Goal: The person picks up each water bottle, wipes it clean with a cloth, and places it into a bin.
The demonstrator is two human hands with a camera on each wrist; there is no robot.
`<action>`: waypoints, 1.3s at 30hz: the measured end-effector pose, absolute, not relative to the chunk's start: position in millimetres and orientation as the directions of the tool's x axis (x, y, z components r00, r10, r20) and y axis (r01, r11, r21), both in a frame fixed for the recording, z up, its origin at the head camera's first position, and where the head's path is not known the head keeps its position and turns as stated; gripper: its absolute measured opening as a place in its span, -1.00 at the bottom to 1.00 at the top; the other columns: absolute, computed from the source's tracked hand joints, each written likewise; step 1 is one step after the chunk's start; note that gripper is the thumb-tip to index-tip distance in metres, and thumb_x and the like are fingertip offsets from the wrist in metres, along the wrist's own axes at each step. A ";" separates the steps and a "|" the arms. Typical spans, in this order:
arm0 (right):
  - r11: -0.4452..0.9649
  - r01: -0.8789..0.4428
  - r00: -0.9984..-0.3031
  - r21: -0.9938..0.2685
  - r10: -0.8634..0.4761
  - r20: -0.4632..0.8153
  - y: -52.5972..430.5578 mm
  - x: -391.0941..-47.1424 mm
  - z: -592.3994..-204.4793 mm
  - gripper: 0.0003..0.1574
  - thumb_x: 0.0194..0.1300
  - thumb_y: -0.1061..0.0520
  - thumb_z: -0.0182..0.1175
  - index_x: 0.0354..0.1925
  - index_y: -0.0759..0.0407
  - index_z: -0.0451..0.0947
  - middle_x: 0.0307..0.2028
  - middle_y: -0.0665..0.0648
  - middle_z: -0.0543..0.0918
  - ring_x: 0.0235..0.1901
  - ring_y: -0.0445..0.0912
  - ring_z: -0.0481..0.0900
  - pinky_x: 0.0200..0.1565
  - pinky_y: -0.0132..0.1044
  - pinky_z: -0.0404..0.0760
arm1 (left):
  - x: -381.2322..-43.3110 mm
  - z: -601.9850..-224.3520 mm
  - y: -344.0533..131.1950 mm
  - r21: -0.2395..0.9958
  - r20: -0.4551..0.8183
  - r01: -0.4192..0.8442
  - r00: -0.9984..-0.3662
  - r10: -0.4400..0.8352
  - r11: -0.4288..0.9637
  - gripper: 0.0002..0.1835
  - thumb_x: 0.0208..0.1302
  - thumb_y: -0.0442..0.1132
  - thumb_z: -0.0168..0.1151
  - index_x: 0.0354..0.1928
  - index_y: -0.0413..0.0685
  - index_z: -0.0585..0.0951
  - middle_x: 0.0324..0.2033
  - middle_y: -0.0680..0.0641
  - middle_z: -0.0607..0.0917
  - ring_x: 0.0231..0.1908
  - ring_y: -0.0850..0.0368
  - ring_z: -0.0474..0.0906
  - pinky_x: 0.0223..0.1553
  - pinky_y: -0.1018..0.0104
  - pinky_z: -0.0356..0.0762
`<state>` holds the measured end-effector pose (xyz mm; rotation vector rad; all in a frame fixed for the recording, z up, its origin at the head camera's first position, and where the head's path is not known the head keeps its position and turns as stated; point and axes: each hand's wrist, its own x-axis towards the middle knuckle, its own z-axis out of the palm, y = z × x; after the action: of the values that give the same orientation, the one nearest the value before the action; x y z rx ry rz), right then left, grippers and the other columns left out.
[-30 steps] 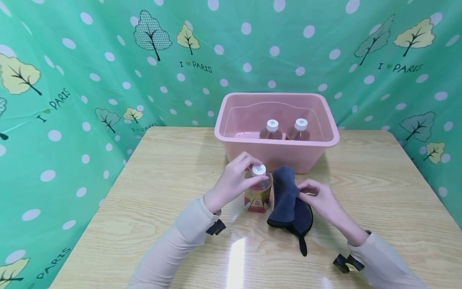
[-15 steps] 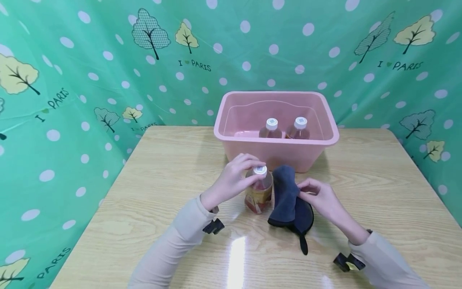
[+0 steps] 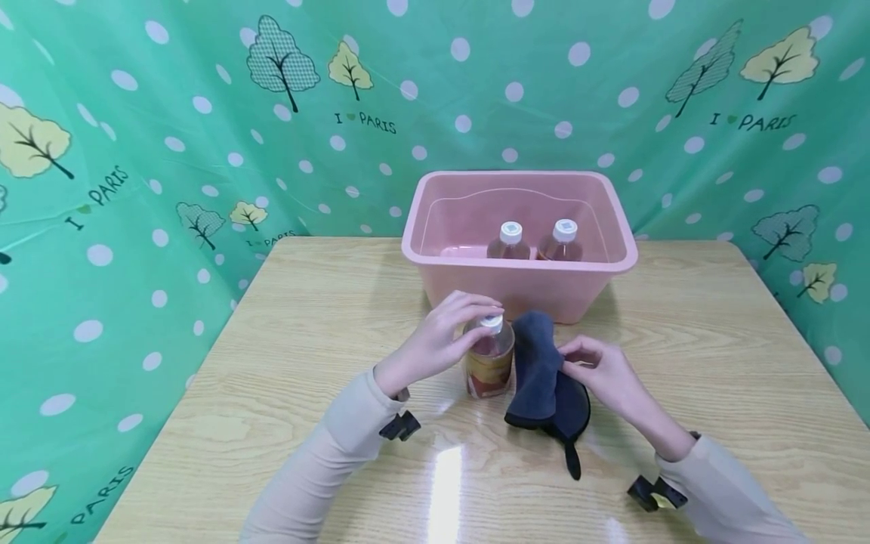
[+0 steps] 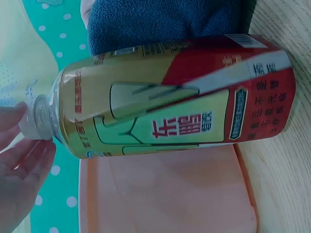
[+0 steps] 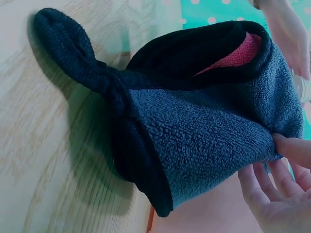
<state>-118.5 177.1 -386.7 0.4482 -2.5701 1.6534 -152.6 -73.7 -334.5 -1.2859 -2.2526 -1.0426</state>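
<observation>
My left hand grips the white cap of an upright drink bottle, fingers and thumb round it. The left wrist view shows the bottle's gold and red label with Chinese lettering. To the right of the bottle, my right hand pinches the edge of a dark blue towelling cloth between thumb and fingers. In the right wrist view the cloth is folded, with black trim, a hanging loop and a pinkish-red inner side.
Behind the hands, a pink plastic bin stands on the wooden table. Two capped bottles are in it, one in the middle and one to the right. A green polka-dot curtain hangs round the table.
The bottle has turned about its upright axis, its label facing differently, and shifted slightly right. My left fingers have moved a little with the cap. The right hand and cloth stay put.
</observation>
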 end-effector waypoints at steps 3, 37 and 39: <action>0.397 -0.263 -0.958 -0.880 -0.213 0.190 176.5 -119.1 -387.0 -0.90 0.08 0.37 0.18 -0.34 0.32 0.56 -0.33 0.16 0.62 -0.37 -0.26 0.57 -0.30 -0.45 0.54 | -152.7 -335.1 -74.5 0.412 0.605 0.856 -0.512 0.610 0.311 -0.72 0.11 -0.42 0.17 -0.09 -0.28 0.54 -0.09 -0.15 0.56 -0.07 0.10 0.40 -0.01 0.42 0.34; 0.342 -0.316 -0.943 -0.885 -0.216 0.253 150.1 -128.1 -356.0 -0.85 0.06 0.43 0.16 -0.31 0.41 0.55 -0.31 0.29 0.61 -0.32 -0.40 0.49 -0.26 -0.47 0.53 | -156.4 -342.0 -72.0 0.445 0.672 0.850 -0.526 0.522 0.283 -0.84 0.02 -0.38 0.27 -0.30 -0.23 0.59 -0.26 -0.09 0.58 -0.19 0.18 0.50 -0.09 0.49 0.41; 0.326 -0.320 -0.941 -0.889 -0.218 0.259 146.7 -129.2 -355.7 -0.85 0.06 0.44 0.16 -0.31 0.43 0.55 -0.32 0.30 0.61 -0.33 -0.39 0.49 -0.26 -0.46 0.54 | -156.4 -342.2 -72.2 0.440 0.677 0.854 -0.519 0.521 0.279 -0.84 0.01 -0.39 0.27 -0.30 -0.23 0.59 -0.27 -0.09 0.58 -0.19 0.17 0.50 -0.09 0.49 0.42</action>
<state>-129.2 146.7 -355.7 0.5048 -2.4818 1.6979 -156.4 -72.2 -342.2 -1.2398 -2.1531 -1.1243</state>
